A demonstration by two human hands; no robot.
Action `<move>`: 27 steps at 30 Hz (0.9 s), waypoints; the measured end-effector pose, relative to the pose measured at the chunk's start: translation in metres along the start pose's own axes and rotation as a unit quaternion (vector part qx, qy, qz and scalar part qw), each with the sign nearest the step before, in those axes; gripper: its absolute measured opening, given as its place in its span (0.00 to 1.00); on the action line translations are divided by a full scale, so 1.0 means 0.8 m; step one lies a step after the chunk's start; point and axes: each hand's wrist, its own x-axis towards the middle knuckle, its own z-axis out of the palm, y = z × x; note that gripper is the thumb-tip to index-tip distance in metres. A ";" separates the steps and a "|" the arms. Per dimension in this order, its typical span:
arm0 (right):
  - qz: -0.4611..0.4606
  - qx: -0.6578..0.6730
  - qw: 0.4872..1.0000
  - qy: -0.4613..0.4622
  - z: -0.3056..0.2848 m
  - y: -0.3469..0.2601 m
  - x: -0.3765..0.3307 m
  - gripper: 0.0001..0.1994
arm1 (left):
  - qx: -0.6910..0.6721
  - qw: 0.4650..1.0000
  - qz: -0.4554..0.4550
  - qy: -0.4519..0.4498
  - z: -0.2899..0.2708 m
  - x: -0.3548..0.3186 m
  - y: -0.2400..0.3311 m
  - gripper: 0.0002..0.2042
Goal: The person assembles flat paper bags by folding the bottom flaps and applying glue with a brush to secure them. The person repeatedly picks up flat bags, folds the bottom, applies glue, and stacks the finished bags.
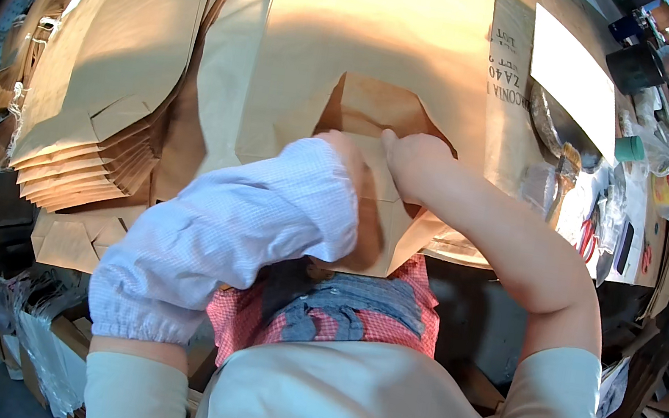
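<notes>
In front of me lies a large brown paper bag (376, 35), its near end opened out into a folded pocket (388, 101). My left hand (346, 152), below a pale checked sleeve cover, is closed on the left edge of this pocket, its fingers mostly hidden. On the right edge, my right hand (416, 162) also grips the paper, the thumb on the upper side and the other fingers out of sight. A paper flap (374, 232) hangs between the hands toward my body.
A stack of brown paper bags (117, 50) with folded ends lies at the left. On the right are a white sheet (574, 84), a brush (566, 173), red-handled scissors (587, 238), a green roll (629, 148) and a black cup (636, 68). Plastic-wrapped material (41, 347) stands low at the left.
</notes>
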 end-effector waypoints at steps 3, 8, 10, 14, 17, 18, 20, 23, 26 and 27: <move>0.030 -0.001 0.980 -0.198 0.011 0.039 -0.026 0.25 | -0.019 0.964 -0.189 0.187 0.097 0.000 -0.044 0.11; 0.081 -0.025 0.996 -0.014 0.003 0.021 -0.064 0.31 | 0.060 0.873 -0.257 0.410 0.134 -0.002 -0.039 0.16; 0.087 0.017 0.995 -0.056 -0.003 0.014 -0.058 0.32 | -0.018 0.873 -0.265 0.410 0.115 0.003 -0.039 0.20; 0.062 0.095 0.992 0.046 0.027 0.024 -0.073 0.30 | -0.220 0.901 -0.152 0.342 0.116 -0.023 -0.066 0.25; 0.098 0.033 0.989 0.107 0.041 0.050 -0.083 0.26 | -0.227 0.899 -0.130 0.350 0.113 -0.029 -0.063 0.24; 0.087 0.054 0.992 0.072 0.036 0.054 -0.075 0.25 | -0.264 0.891 -0.088 0.360 0.110 -0.028 -0.071 0.24; 0.073 0.090 0.993 0.004 0.021 0.063 -0.062 0.21 | -0.369 0.869 -0.024 0.328 0.106 -0.022 -0.089 0.24; -0.140 0.228 0.963 0.016 0.015 0.071 -0.076 0.16 | -0.490 0.836 0.018 0.246 0.113 -0.010 -0.104 0.24; -0.182 0.156 0.966 0.096 0.016 0.046 -0.094 0.09 | -0.454 0.845 0.041 0.279 0.116 -0.003 -0.104 0.23; -0.192 0.170 0.964 0.073 0.016 0.043 -0.094 0.10 | -0.441 0.851 0.041 0.281 0.113 -0.006 -0.105 0.22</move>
